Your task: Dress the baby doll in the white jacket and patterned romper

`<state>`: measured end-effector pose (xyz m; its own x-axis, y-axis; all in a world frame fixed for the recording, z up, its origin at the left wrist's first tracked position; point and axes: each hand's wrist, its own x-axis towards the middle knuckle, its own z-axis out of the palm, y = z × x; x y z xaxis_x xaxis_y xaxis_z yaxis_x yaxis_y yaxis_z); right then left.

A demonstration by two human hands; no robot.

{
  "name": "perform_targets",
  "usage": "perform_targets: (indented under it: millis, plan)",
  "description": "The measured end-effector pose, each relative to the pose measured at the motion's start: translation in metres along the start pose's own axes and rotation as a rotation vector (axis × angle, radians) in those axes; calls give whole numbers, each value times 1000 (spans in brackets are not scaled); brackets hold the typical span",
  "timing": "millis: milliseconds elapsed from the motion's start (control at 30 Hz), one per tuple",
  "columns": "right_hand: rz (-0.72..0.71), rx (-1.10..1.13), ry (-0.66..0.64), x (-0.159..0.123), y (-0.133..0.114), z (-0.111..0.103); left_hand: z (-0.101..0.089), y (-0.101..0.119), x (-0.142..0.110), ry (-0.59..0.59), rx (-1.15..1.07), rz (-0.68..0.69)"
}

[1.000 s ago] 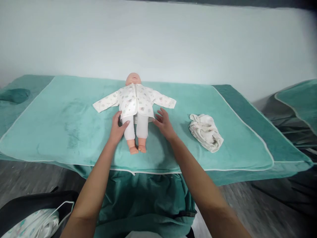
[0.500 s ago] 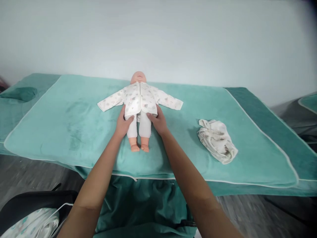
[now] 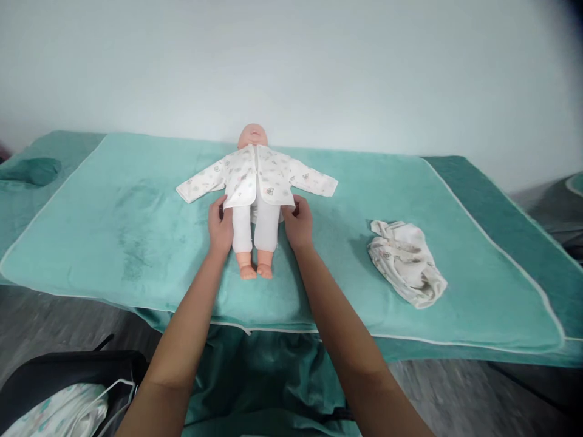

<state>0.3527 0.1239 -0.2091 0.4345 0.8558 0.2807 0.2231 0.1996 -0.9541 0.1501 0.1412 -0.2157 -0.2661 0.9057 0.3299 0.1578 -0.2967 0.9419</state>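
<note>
A baby doll [image 3: 266, 230] lies on its back, head at the wall side and bare feet toward me. It wears a white printed baby jacket [image 3: 276, 170] with sleeves spread out and front edges slightly apart over its white legs. My left hand [image 3: 221, 226] is closed at the jacket's lower left corner, beside the doll's hip. At the lower right corner my right hand [image 3: 298, 224] grips the hem, its thumb tip partly hidden under the cloth. Some fingertips of both hands are hidden.
A crumpled white printed garment [image 3: 407, 264] lies to the right on the green padded mat [image 3: 150, 237]. Behind the bed rises a pale wall [image 3: 291, 67]. At lower left, a black chair [image 3: 77, 364] holds a patterned white cloth [image 3: 68, 413].
Both hands have moved from over the doll's thighs outward to the jacket's lower corners. The hem is drawn wider, and the front edges part more. The view has shifted slightly.
</note>
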Motion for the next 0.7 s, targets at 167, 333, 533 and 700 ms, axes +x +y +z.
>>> perform_targets:
  millis: [167,333,533,700]
  plan:
    - [-30,-223,100,-3,5,-4,-5,3,-4,128,157,110]
    - [10,-356,118,-8,2,-6,-6,2,-7,172,189,88]
    - [-24,-370,130,-7,6,-5,-6,3,-6,184,222,127]
    - [-233,-275,75,-8,6,-6,-8,9,-7,80,211,187]
